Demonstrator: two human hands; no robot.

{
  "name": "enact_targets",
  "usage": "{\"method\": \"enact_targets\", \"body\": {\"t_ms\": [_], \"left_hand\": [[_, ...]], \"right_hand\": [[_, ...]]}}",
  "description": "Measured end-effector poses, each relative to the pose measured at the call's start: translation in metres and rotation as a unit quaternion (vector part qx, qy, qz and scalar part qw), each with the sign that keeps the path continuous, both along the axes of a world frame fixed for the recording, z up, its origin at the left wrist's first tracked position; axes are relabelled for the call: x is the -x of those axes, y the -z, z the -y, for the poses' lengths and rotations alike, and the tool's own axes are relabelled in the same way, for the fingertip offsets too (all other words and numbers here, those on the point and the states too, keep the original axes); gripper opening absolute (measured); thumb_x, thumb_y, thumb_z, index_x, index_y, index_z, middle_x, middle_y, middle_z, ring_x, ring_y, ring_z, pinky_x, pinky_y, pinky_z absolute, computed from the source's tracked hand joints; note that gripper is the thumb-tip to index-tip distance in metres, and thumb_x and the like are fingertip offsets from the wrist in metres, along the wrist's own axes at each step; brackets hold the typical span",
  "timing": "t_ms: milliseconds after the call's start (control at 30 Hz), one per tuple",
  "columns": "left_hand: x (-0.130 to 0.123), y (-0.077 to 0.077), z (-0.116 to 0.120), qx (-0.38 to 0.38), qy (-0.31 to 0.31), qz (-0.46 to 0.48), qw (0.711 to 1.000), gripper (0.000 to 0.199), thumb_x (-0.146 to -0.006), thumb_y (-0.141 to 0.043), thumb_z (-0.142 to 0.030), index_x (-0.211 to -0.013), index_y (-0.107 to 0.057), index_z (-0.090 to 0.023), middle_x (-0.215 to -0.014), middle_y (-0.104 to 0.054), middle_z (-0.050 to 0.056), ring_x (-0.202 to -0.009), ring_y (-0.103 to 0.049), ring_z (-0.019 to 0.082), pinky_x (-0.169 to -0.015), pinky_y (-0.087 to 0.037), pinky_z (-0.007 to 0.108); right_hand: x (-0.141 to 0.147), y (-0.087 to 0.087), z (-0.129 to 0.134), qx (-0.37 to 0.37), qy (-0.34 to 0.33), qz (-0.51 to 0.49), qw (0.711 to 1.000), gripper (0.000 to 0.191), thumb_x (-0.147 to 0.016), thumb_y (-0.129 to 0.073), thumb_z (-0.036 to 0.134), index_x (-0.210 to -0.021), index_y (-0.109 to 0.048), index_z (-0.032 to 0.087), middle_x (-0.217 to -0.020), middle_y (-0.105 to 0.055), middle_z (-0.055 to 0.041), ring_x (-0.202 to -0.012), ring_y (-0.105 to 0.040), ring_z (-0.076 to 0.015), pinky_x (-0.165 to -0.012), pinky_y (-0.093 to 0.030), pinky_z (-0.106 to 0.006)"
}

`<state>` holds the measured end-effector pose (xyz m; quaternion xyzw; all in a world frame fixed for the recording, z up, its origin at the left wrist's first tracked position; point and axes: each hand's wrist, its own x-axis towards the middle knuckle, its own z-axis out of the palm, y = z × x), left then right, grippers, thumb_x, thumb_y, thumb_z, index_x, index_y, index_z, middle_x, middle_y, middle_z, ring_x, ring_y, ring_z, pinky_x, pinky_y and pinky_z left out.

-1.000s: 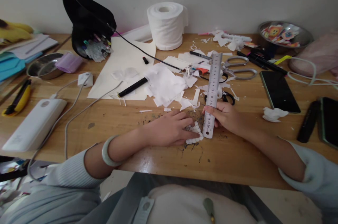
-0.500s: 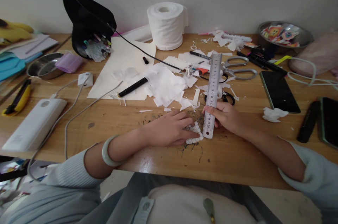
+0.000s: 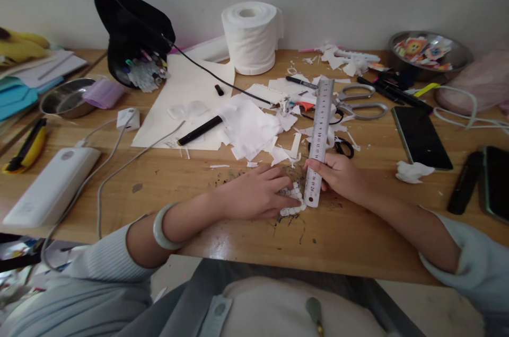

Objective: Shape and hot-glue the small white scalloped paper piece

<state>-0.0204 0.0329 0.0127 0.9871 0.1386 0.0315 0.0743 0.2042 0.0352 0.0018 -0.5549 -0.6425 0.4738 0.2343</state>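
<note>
Resting the left hand (image 3: pixel 254 194) on the white patterned piece (image 3: pixel 290 211), with fingers bent and slightly apart, seems the bracing part of a lining-up step; whether the thumb pinches it, I cannot tell. At 3 o'clock from the piece, the right hand (image 3: pixel 345 175) pinches the ruler (image 3: pixel 320 125) between thumb and fingers, its low end just beside the piece. Any shift of the ruler calls for a steady piece. Beyond lie paper scraps (image 3: pixel 250 127) at 11 o'clock, then a paper roll (image 3: pixel 250 43).

So there's just the one head-worn cam, looking forward and down over the desk (image 3: pixel 350 236) from pretty close up.
</note>
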Motion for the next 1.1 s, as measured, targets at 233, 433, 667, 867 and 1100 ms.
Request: {"method": "enact_targets", "body": {"t_ms": [233,433,667,867,1100], "left_hand": [[0.0001,-0.0005,0.0,0.002,0.004,-0.002,1.0,0.031,-0.089,-0.049,-0.029,-0.119,-0.056,-0.029,-0.105,-0.055,0.006,-0.098,-0.049,0.022,-0.084,-0.036,0.034],[0.0,0.0002,0.0002,0.004,-0.001,0.0,1.0,0.031,-0.089,-0.049,-0.029,-0.119,-0.056,-0.029,-0.102,-0.055,0.006,-0.096,-0.049,0.021,-0.086,-0.036,0.034],[-0.0001,-0.0003,-0.0006,0.014,0.001,-0.005,1.0,0.031,-0.09,-0.048,-0.029,-0.12,-0.055,-0.029,-0.104,-0.055,0.005,-0.096,-0.048,0.022,-0.087,-0.035,0.036],[0.0001,-0.0005,-0.0001,0.02,0.0,-0.006,1.0,0.031,-0.09,-0.048,-0.03,-0.12,-0.055,-0.029,-0.106,-0.055,0.005,-0.098,-0.048,0.022,-0.087,-0.035,0.035],[-0.0003,0.0,0.0007,0.013,-0.001,-0.008,1.0,0.032,-0.09,-0.048,-0.031,-0.122,-0.053,-0.031,-0.104,-0.055,0.005,-0.097,-0.048,0.022,-0.086,-0.035,0.035]], "right_hand": [[-0.0032,0.0012,-0.0015,0.024,0.016,-0.037,0.999,0.036,-0.083,-0.048,0.047,-0.075,-0.061,0.015,-0.044,-0.051,0.0025,-0.037,-0.045,-0.0083,-0.037,-0.033,-0.021],[-0.0035,0.004,-0.0006,0.021,-0.012,-0.023,0.999,0.038,-0.083,-0.048,0.048,-0.073,-0.061,0.014,-0.046,-0.053,0.0016,-0.038,-0.045,-0.0084,-0.038,-0.033,-0.021],[-0.0021,0.0013,-0.0007,0.019,-0.021,-0.003,1.0,0.04,-0.084,-0.045,0.049,-0.075,-0.06,0.013,-0.046,-0.053,0.0013,-0.039,-0.046,-0.0082,-0.039,-0.033,-0.021],[-0.0005,-0.0025,0.0012,0.009,-0.028,0.023,0.999,0.038,-0.084,-0.044,0.047,-0.068,-0.056,0.015,-0.045,-0.051,0.0022,-0.04,-0.046,-0.0084,-0.04,-0.034,-0.021],[0.0002,-0.001,0.0011,-0.01,-0.035,0.046,0.998,0.04,-0.08,-0.048,0.05,-0.057,-0.052,0.017,-0.048,-0.056,-0.0008,-0.043,-0.05,-0.0108,-0.04,-0.035,-0.023]]}}
